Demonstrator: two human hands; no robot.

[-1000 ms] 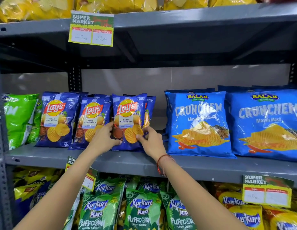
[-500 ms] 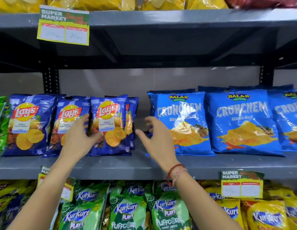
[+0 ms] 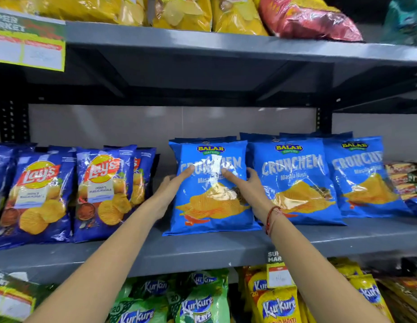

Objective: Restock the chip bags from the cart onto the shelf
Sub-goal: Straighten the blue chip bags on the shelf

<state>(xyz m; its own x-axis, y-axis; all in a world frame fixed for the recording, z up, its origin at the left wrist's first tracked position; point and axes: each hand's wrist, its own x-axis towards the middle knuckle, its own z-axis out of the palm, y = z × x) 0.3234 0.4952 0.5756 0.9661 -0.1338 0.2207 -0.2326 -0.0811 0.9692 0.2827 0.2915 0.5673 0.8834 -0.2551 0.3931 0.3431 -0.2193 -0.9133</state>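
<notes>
A light blue Crunchem chip bag (image 3: pixel 212 206) stands upright on the grey middle shelf (image 3: pixel 203 250), leftmost of a row of three such bags. My left hand (image 3: pixel 172 190) clasps its left edge, thumb on the front and fingers behind. On the right edge is my right hand (image 3: pixel 247 185), one finger laid across the front and the others between this bag and the second Crunchem bag (image 3: pixel 296 183). A third Crunchem bag (image 3: pixel 363 178) stands further right. The cart is out of view.
Dark blue Lay's bags (image 3: pixel 102 194) fill the shelf's left part, with a narrow gap before the held bag. Yellow bags (image 3: pixel 179 12) and a red bag (image 3: pixel 307 19) sit on the shelf above. Green Kurkure bags (image 3: pixel 196 304) and yellow Kurkure bags (image 3: pixel 277 304) sit below.
Both hands let go of the Lay's bags, moved right and took hold of the leftmost Crunchem bag. The view has swung right and closer.
</notes>
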